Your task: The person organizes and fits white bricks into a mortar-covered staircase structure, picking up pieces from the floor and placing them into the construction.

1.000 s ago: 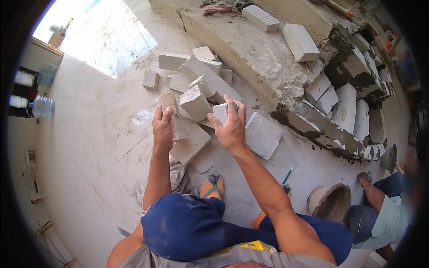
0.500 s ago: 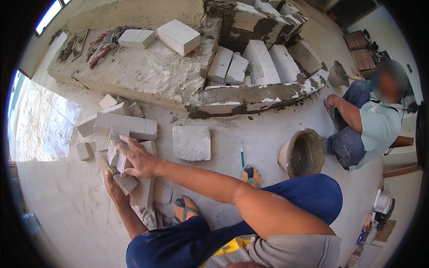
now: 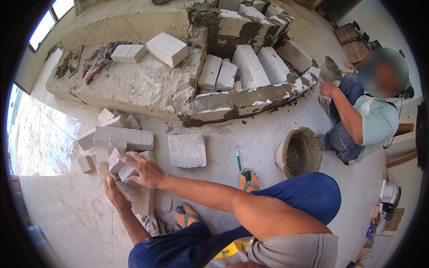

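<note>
Here's the left grip [image 3: 118, 194] against a dusty, grey-tan block [image 3: 127, 190], the right grip [image 3: 147, 173] spread at a chalky, rough-edged chunk [image 3: 126, 172]; whether either clamps, can't tell.

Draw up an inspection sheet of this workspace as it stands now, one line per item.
Surface: pale floor, smeared and dusty.
Job's things: heap of pale blocks; one squarish block lies apart, to its right.
Clutter: thin teal stick on the floor; crumpled cloth on the concrete step.
Grips: left grip touches a narrow block; right grip touches a small block; firmness of hold unclear.
Cables: possible thin dark cord behind the co-worker; too small to be sure.
Surroundings: bucket; low mortared wall; co-worker crouching at right.
</note>
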`<action>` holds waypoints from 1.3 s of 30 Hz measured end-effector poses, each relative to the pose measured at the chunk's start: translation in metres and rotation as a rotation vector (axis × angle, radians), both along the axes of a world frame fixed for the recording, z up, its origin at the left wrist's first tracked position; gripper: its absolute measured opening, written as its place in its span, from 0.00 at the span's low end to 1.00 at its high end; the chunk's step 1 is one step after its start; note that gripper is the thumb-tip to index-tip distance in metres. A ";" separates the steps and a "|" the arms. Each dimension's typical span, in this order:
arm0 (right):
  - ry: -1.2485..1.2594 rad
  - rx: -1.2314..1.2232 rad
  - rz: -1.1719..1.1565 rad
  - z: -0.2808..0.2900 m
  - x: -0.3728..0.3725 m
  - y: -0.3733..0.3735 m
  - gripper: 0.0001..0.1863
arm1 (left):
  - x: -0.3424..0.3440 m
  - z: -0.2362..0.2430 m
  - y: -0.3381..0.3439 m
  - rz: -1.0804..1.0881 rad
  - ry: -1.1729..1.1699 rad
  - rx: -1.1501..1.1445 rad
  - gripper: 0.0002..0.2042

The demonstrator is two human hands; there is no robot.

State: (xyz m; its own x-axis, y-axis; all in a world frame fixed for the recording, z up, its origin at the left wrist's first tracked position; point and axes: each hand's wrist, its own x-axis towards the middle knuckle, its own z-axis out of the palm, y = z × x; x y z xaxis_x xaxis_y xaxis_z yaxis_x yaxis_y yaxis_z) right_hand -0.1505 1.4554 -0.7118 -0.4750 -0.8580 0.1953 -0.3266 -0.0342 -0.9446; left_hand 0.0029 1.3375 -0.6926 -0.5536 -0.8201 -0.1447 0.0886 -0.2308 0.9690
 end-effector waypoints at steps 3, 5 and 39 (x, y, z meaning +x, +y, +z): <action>-0.078 -0.047 0.024 0.002 -0.009 -0.009 0.67 | 0.008 -0.006 -0.007 -0.008 -0.027 0.006 0.27; -0.021 -0.054 0.012 -0.004 -0.011 -0.010 0.68 | 0.003 -0.003 -0.008 -0.039 -0.033 -0.006 0.27; -1.165 0.394 0.282 0.375 -0.076 0.110 0.52 | -0.026 0.352 0.073 -0.378 -0.232 0.593 0.45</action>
